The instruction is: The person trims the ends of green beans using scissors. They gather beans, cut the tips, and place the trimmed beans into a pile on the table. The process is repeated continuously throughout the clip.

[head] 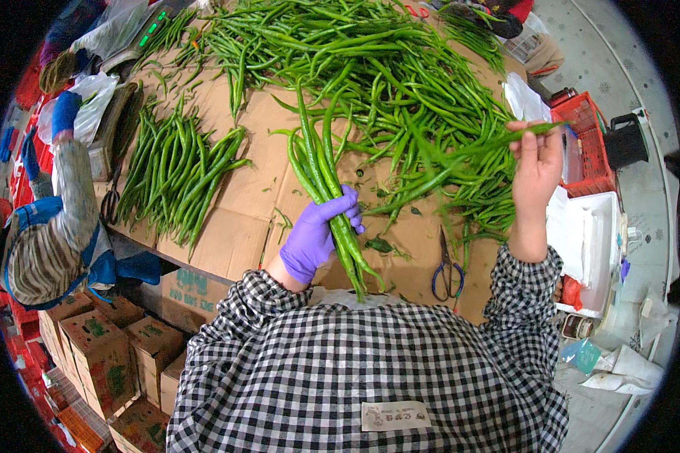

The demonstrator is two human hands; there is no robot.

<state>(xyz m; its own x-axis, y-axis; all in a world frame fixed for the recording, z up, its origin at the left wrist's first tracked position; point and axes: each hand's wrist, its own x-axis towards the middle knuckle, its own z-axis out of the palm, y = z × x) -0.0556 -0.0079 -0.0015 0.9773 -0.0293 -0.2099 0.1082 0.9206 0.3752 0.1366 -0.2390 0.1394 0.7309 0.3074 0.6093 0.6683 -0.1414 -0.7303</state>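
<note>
My left hand (321,231), in a purple glove, is closed around a bunch of long green chili peppers (315,164) that point away from me. My bare right hand (535,164) is raised at the pile's right edge, its thumb and fingers pinching a green chili pepper (535,129), blurred along its length. A large loose pile of green chili peppers (368,54) covers the far and right parts of the cardboard-covered table (243,226). Left of my gloved hand lies a roughly lined-up heap of peppers (175,170). Scissors with dark blue handles (446,276) lie between my forearms.
A co-worker (56,226) stands at the left, with a scale (141,39) and plastic bags close by. Another pair of scissors (111,201) lies at the table's left edge. Cardboard boxes (96,351) are stacked lower left. A red crate (592,170) and white foam box (603,255) stand right.
</note>
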